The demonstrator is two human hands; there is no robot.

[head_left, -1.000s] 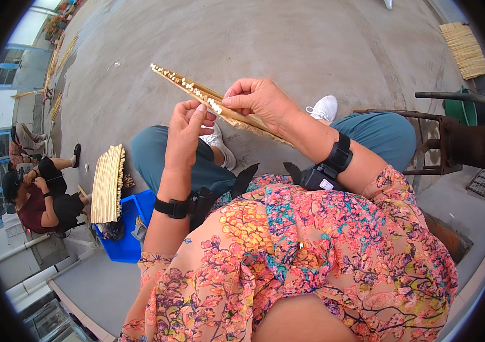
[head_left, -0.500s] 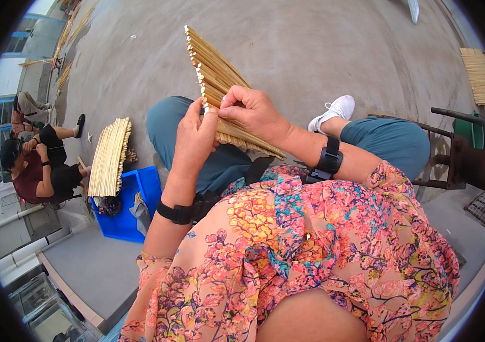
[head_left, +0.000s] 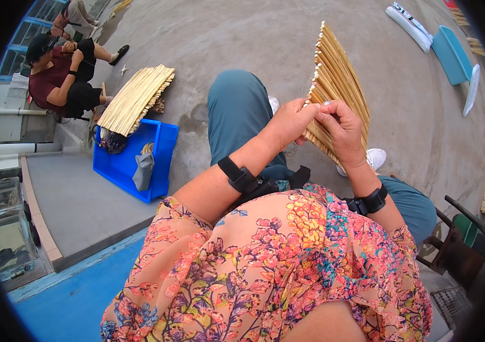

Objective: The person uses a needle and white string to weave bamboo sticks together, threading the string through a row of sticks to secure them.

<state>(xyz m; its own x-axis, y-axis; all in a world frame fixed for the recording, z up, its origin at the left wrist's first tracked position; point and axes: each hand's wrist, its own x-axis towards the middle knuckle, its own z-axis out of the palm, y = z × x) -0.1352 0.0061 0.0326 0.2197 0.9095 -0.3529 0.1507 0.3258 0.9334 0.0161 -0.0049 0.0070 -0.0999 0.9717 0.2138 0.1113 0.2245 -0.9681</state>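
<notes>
A mat of straight, straw-coloured reed stalks [head_left: 342,74], tied side by side, stands tilted in front of my knees, its pale cut ends along the left edge. My left hand [head_left: 291,122] grips that edge near its lower end, thumb on top and fingers partly hidden by the mat. Right beside it, my right hand [head_left: 342,128] is closed in a pinch, thumb against forefinger at the cut ends. What it pinches is too small to make out. Both wrists wear black straps.
At the left, another reed mat [head_left: 137,100] rests over a blue crate [head_left: 162,154] holding a grey cloth [head_left: 144,171]. Beyond it sits a co-worker [head_left: 54,80]. A teal tub [head_left: 451,54] lies at the far right; a dark metal stand [head_left: 465,251] is nearer.
The view has swung, so hands and mat now appear further right. My two hands stay together at the mat's edge, and the right one still pinches there.
</notes>
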